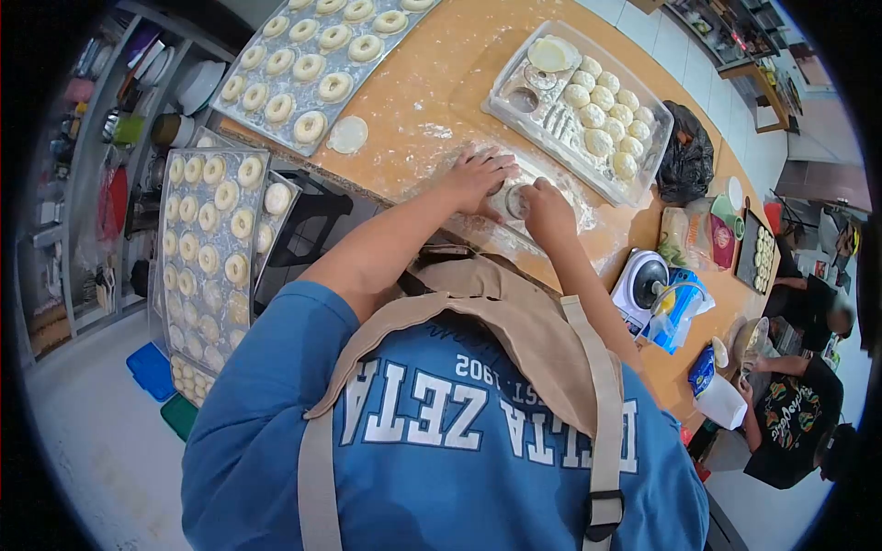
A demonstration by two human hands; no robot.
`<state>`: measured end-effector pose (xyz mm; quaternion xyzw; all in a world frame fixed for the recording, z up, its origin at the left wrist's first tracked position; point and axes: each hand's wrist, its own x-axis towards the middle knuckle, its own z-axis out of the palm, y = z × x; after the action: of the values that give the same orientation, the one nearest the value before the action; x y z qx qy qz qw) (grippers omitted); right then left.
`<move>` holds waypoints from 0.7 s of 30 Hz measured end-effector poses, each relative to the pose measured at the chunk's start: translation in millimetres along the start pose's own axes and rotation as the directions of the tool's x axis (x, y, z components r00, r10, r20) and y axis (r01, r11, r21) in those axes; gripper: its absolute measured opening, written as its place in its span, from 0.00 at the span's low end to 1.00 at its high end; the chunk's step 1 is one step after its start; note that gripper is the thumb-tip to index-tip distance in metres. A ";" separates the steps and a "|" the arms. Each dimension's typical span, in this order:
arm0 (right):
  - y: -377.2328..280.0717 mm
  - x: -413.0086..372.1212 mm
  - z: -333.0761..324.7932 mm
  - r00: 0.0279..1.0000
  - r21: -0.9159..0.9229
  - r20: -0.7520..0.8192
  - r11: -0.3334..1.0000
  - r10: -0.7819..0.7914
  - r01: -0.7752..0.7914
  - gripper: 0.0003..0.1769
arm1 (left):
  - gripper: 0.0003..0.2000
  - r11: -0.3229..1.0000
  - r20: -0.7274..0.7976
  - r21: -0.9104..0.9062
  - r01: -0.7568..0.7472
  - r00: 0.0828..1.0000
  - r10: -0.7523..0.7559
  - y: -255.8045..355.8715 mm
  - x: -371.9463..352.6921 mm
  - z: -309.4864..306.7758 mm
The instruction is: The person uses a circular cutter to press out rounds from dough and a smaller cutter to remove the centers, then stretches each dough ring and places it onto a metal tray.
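Observation:
My left hand (480,184) lies with fingers spread on the floured worktop, beside a pale, flour-dusted patch of dough or board. Closed fingers of my right hand (548,213) grip the edge of what looks like a round cutter (517,203), pressed down on that floured surface between both hands. Just beyond stands a clear plastic container (562,140) with several floured dough balls (602,103), a flat dough disc (552,53) and a small round ring (523,99). Another flattened dough disc (348,135) rests on the table to the left.
A tray of ring-shaped dough (309,66) sits at the table's far left; more trays (209,220) stand on a rack below. Right of me are a black bag (685,156), a kitchen scale (640,286) and packets (698,234). Two people (790,413) work at the far right.

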<state>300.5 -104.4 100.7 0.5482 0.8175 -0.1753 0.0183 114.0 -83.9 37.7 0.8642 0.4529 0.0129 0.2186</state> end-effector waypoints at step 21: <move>5.6 8.6 18.2 0.998 0.031 -0.008 0.998 0.062 -0.061 0.08 | 0.51 0.999 0.020 -0.023 0.035 0.999 -0.034 1.5 3.0 -0.8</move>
<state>299.2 -100.5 80.2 0.5741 0.7976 -0.1848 0.0119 116.7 -81.9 38.4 0.8538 0.4654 0.0057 0.2333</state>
